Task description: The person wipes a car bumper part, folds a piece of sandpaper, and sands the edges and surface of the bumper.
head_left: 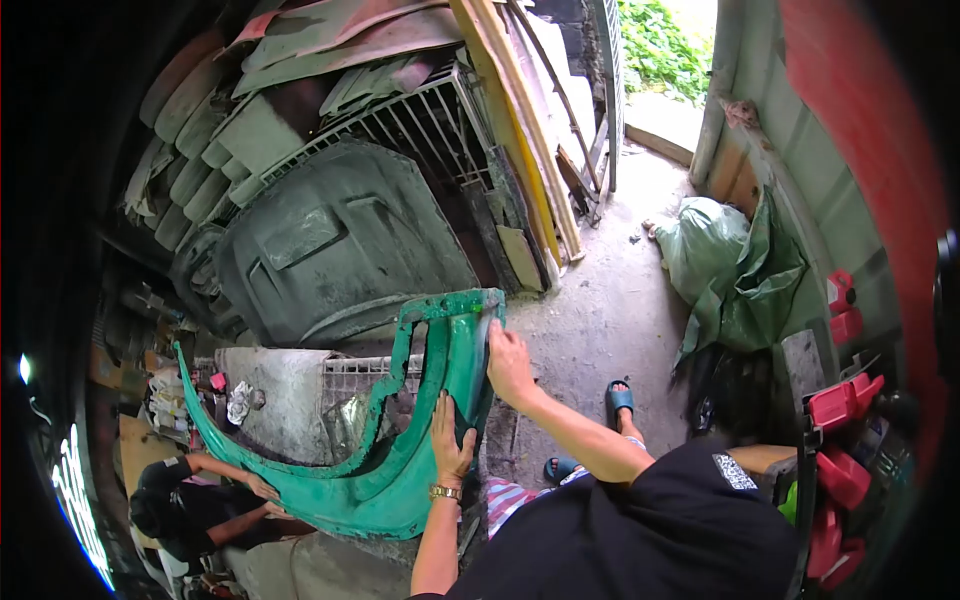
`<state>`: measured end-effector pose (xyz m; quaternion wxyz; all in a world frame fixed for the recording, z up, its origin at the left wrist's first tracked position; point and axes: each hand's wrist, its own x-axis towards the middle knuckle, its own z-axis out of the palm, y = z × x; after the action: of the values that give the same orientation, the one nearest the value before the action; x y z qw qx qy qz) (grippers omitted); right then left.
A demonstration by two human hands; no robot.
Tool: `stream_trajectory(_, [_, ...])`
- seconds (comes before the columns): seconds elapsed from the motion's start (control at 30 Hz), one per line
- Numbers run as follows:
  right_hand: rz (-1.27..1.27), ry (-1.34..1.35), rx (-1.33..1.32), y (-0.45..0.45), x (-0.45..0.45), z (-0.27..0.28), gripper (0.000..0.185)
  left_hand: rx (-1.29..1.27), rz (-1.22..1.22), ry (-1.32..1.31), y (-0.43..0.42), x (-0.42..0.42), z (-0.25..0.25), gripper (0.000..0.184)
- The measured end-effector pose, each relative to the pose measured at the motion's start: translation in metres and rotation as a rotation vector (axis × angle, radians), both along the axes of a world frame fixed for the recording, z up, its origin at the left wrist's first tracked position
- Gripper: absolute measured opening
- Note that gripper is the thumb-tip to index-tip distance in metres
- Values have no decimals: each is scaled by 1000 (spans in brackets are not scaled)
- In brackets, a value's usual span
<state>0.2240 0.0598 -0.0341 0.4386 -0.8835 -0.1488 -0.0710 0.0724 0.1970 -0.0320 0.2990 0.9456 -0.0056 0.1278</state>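
Observation:
A long green car fender (pixel 400 490) with a curved wheel-arch edge lies across the lower middle of the view. My left hand (pixel 452 450), a gold watch on its wrist, rests flat on the fender's face with its fingers stretched out. At the fender's upper right end, my right hand (pixel 510 365) presses against the edge with curled fingers. What lies under those fingertips, if anything, I cannot make out. Another person (pixel 170 510) at the lower left has both hands (pixel 268 495) at the fender's lower edge.
A dark car hood panel (pixel 345 245) leans against a metal rack (pixel 420 120) stacked with more panels. Green plastic bags (pixel 735 260) sit on the floor at right. Red containers (pixel 842 475) line the right side. A doorway (pixel 665 70) opens at the top.

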Motion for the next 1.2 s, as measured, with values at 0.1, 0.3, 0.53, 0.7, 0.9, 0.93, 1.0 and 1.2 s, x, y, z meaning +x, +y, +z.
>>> stream_trajectory(0.1, [88,-62,-35,-12,-25,10,60,-15,-6,-29,-1,2,0,74])
stream_trajectory(0.3, [86,4,-141,-13,-10,4,54,11,10,-11,-3,1,0,76])
stream_trajectory(0.53, [7,-97,-177,-11,5,-7,53,-2,12,-4,-8,0,5,77])
stream_trajectory(0.7, [82,-225,-189,-21,-22,14,51,1,-2,-65,-5,2,0,69])
stream_trajectory(0.9, [63,-129,-244,-18,-18,14,54,16,14,-103,-7,-1,2,63])
stream_trajectory(0.93, [106,-166,-206,-20,-26,17,55,14,13,-105,-7,0,2,63])
stream_trajectory(1.0, [108,-188,-187,-20,-17,7,55,8,22,-97,-9,0,4,63])
stream_trajectory(1.2, [54,10,-5,-23,14,-3,55,-11,24,-92,-11,-1,6,63])
